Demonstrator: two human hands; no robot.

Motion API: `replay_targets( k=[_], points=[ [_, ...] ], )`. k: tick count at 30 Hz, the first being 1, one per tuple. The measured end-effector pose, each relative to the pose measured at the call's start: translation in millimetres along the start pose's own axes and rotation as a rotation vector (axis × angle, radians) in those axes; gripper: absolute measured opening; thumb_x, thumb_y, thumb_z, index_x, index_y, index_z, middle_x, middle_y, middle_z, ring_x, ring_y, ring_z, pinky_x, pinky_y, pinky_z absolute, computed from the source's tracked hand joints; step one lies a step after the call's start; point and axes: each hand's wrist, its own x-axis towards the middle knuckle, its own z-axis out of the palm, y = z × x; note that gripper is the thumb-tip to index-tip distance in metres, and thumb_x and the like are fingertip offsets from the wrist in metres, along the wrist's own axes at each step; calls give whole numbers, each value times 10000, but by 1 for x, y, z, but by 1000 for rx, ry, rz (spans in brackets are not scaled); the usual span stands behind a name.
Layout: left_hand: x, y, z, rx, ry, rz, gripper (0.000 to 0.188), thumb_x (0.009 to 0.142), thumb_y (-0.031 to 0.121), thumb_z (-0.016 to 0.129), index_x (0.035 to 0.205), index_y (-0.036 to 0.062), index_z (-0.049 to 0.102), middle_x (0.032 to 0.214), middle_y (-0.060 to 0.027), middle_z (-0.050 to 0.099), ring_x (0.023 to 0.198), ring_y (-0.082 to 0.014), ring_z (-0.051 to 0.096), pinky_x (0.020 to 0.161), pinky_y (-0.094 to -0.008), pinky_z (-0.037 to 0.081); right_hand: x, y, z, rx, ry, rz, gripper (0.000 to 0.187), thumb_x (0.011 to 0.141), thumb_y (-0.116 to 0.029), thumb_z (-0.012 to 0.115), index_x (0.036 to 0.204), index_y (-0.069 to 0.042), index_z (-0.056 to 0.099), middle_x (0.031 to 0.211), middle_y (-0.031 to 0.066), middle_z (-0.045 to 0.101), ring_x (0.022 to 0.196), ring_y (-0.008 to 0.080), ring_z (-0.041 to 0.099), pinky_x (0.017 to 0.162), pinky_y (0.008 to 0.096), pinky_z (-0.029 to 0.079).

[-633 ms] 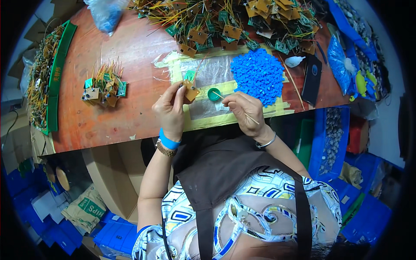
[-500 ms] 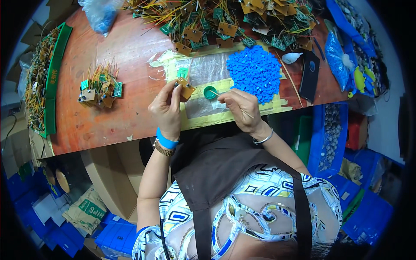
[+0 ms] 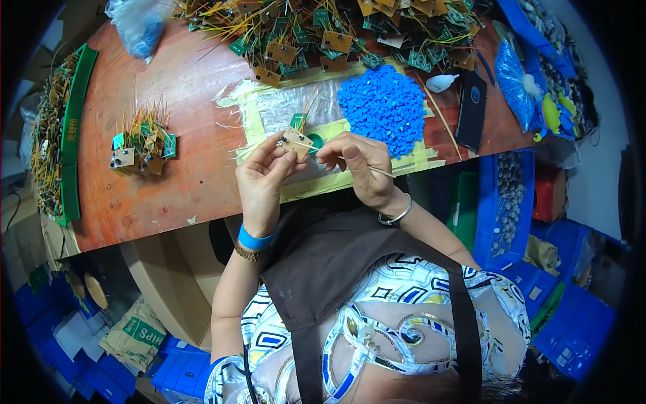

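Observation:
My left hand [image 3: 261, 182] pinches a small tan circuit board [image 3: 295, 149] with black parts along one edge; a little green board [image 3: 299, 121] and thin wires stick up behind it. In my right hand [image 3: 367, 172] is a thin wooden stick [image 3: 382, 173], its far end lying over the face of the board. Whether the tip touches the board is too small to tell. Just behind the board, partly hidden by it, a small round green cap [image 3: 316, 140] rests on the taped plastic sheet [image 3: 323, 101]. Beyond my right hand is a heap of small blue pieces [image 3: 383, 111].
A cluster of wired boards [image 3: 145, 148] sits at left, near a green-edged tray [image 3: 73, 148] of more boards. A large pile of wired boards [image 3: 323, 40] lines the back. At right lie a white bottle [image 3: 441, 83], a black rectangular object [image 3: 472, 108] and a blue bag [image 3: 517, 84].
My left hand has turned the tan board flatter and brought it rightward, in front of the green cap. The stick's tip has left the cap and is now over the board.

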Motion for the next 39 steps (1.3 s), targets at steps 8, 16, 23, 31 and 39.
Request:
replay_targets(
  k=[8,16,23,31,39],
  points=[
    [-5,4,5,-24,-32,5,411,922,-12,616,1307,-100,504,974,-124,676,858,-178,696,778,-276,591,0,4,3,-22,-4,4,467,1045,-347,429,954,39,675,849,107,670,703,153,623,636,268,486],
    [-3,1,4,-21,-39,3,411,919,-17,616,1307,-100,505,964,-111,669,841,-177,692,779,-284,590,0,7,-2,-216,-57,-205,291,1006,-209,527,963,34,682,866,137,677,758,215,657,683,296,516],
    [-1,1,-3,-25,44,64,402,924,-17,609,1306,-93,509,995,-124,664,864,-207,696,788,-305,595,24,18,-36,-413,54,-150,148,921,-85,605,1034,-2,652,927,146,693,857,278,683,739,340,516],
    [-2,1,-3,-25,24,77,391,930,-19,597,1308,-83,517,990,-115,668,870,-207,696,786,-305,594,46,49,-45,-1009,-165,-336,210,797,-21,625,1005,3,642,969,147,674,957,294,641,848,392,474],
    [2,-1,-3,-7,13,73,389,932,-19,596,1307,-82,516,993,-120,674,869,-203,696,779,-303,592,31,45,-38,-928,-77,-262,193,791,0,661,984,-1,651,883,127,679,841,283,644,776,388,472]
  ],
)
